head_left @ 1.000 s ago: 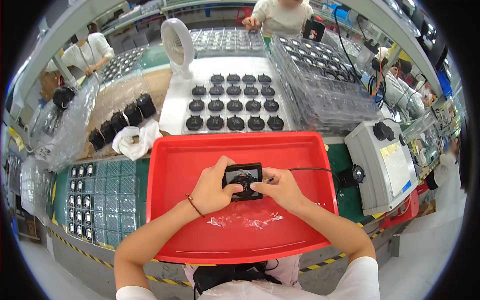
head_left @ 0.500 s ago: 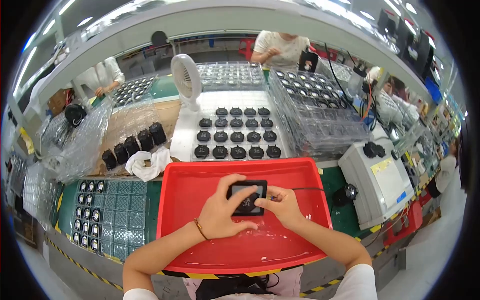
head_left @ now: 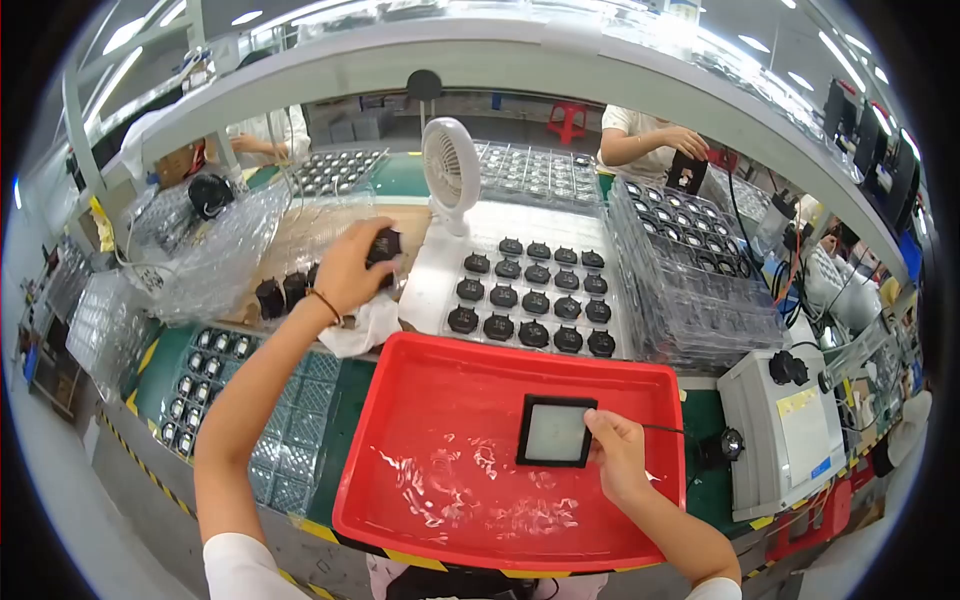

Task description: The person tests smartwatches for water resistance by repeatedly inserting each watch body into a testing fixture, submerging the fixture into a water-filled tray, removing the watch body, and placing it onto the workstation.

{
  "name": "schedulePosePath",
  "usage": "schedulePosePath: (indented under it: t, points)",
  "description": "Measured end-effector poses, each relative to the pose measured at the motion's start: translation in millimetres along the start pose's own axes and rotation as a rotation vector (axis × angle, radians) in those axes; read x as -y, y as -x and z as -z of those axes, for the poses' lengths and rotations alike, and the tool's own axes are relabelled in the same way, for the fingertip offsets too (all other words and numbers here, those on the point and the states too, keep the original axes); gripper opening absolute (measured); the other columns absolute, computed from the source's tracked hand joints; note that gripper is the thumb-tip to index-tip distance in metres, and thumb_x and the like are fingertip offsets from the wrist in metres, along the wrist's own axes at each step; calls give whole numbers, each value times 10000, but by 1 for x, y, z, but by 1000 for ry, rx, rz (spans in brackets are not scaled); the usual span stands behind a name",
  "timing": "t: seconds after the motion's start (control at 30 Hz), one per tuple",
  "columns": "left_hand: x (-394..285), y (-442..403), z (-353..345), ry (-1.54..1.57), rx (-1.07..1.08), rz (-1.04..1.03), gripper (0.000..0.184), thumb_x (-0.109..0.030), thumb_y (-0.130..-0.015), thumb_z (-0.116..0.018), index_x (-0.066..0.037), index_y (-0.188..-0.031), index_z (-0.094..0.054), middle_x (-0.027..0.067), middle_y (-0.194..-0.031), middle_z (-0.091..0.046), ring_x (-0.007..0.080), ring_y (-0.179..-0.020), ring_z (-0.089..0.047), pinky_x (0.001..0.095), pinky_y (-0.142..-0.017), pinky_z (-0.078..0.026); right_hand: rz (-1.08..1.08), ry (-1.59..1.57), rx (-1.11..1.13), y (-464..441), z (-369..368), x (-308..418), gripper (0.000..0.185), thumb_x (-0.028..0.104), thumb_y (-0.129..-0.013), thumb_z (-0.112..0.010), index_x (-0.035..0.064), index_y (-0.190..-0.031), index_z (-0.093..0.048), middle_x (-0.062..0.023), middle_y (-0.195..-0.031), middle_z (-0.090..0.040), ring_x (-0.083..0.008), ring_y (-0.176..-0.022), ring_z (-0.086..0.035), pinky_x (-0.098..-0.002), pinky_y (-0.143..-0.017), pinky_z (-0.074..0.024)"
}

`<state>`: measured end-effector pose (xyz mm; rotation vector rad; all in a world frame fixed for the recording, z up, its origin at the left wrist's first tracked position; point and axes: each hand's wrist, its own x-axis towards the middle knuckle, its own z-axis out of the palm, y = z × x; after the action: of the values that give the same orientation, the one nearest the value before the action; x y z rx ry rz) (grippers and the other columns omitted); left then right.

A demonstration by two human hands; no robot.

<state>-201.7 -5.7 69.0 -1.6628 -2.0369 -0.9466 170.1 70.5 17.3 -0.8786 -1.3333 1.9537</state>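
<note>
My left hand [head_left: 350, 268] reaches over the cardboard at the upper left. Its thumb and fingers are closed around a black round part [head_left: 383, 246], whose lower end is partly hidden. Beside it stand stacks of similar black parts [head_left: 294, 288]. My right hand [head_left: 622, 455] pinches the right edge of a square panel with a black frame and pale face [head_left: 558, 432]. A cable runs from the panel to the right. The panel is held above a red tray [head_left: 362, 470] holding water, with nothing lying on its face.
Several black parts sit in rows on a clear tray [head_left: 535, 300] behind the red tray. A white fan [head_left: 450, 170], white cloth [head_left: 365, 328], stacked clear trays [head_left: 690, 290] and a grey machine [head_left: 780, 430] surround it. Parts fill some pockets of a left tray [head_left: 300, 420]. Co-workers sit opposite.
My left hand has left the panel and moved up and left to the black parts. The black part on the panel's face is gone. My view has shifted left; my right hand still holds the panel.
</note>
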Motion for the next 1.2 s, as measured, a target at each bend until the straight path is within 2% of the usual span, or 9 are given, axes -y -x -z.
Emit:
schedulePosePath:
  t: [0.23,0.3,0.43,0.53,0.67,0.8,0.87,1.07,1.2]
  points:
    - [75,-51,-7,-594,372,132,487,-136,-642,-690,-162,-1084,-489,103,-1071,-496,315,-947,-520,405,-779,-444,150,360,6,13,1,9,146,105,-823,-556,-36,-792,-579,0,-641,-545,-65,-577,-499,-192,-529,-398]
    - [107,-60,-25,-647,412,112,490,-117,-623,-701,-193,-1067,-508,87,-1093,-474,306,-970,-505,409,-792,-443,615,632,82,15,6,1,149,93,-774,-604,-49,-797,-568,-31,-588,-539,-81,-527,-507,-199,-486,-390]
    - [151,-70,-49,-521,537,-7,412,-52,-614,-680,-174,-989,-559,105,-990,-515,324,-929,-507,384,-803,-443,916,1023,357,18,10,15,213,150,-681,-686,2,-798,-586,-55,-556,-544,-147,-438,-535,-244,-394,-412]
    - [145,-71,-57,-265,668,195,455,78,-626,-568,-151,-1019,-575,108,-1003,-563,280,-950,-535,345,-836,-433,1158,911,356,12,12,5,256,191,-687,-684,3,-818,-570,-18,-552,-488,-103,-438,-485,-221,-372,-395]
    - [175,-62,-73,-49,763,324,570,185,-604,-486,-139,-1061,-592,78,-1106,-561,220,-1027,-522,304,-870,-423,1057,908,489,16,13,0,313,131,-671,-677,-63,-869,-532,-106,-644,-529,-205,-504,-511,-294,-455,-432]
    - [191,-57,-75,66,746,271,588,209,-592,-477,-126,-1058,-607,71,-1113,-563,221,-1036,-520,298,-878,-427,1102,937,437,9,14,2,310,135,-679,-663,-55,-887,-535,-103,-647,-542,-203,-490,-518,-292,-440,-437]
    - [193,-60,-74,55,729,228,590,213,-594,-473,-117,-1066,-602,70,-1118,-563,224,-1025,-528,297,-881,-430,1054,964,428,6,15,3,272,190,-697,-672,-13,-838,-559,-20,-589,-503,-104,-445,-484,-205,-381,-395]
    - [185,-58,-70,112,687,464,512,184,-641,-499,-64,-1081,-580,68,-1116,-569,213,-1068,-519,302,-910,-415,1069,969,425,3,15,0,288,201,-703,-672,-17,-849,-555,-17,-581,-493,-105,-447,-483,-207,-398,-412]
    - [187,-58,-56,-36,633,294,366,100,-708,-503,-59,-1022,-604,82,-1034,-609,216,-992,-561,296,-858,-439,1053,1003,446,3,15,-7,260,166,-652,-697,-3,-805,-573,-35,-561,-551,-125,-443,-539,-210,-404,-436]
